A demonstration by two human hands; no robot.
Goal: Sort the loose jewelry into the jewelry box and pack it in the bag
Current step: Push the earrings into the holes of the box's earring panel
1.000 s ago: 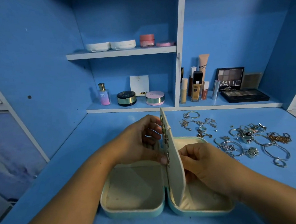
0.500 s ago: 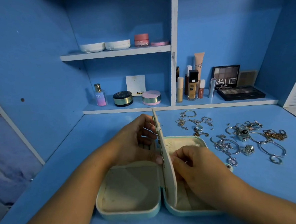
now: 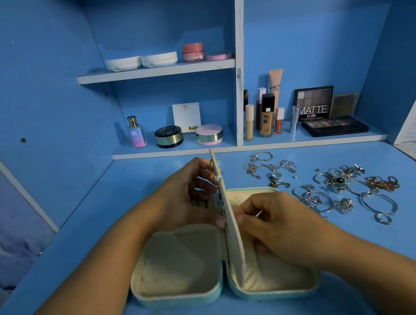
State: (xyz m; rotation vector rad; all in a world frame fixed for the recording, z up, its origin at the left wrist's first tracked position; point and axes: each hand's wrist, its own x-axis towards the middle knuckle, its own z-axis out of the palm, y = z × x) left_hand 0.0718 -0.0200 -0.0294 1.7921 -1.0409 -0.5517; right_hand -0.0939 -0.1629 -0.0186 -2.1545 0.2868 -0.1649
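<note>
- where was the jewelry box [image 3: 181, 291]?
- open on the counter [image 3: 103, 217], lower centre. left hand [image 3: 180, 205] fingers [image 3: 203, 184] clamped its upright flap [image 3: 233, 228]; right hand [image 3: 281, 226] fingers [image 3: 251, 201] pinched together beside it, on what, unclear.

A pale mint, cream-lined rounded jewelry box [image 3: 181, 297] lies open flat near the blue tabletop's [image 3: 354, 250] front edge, its cream padded flap [image 3: 232, 229] upright between the halves. Loose silver and gold rings, bangles and chains [image 3: 338, 188] lie scattered toward the back right corner.
</note>
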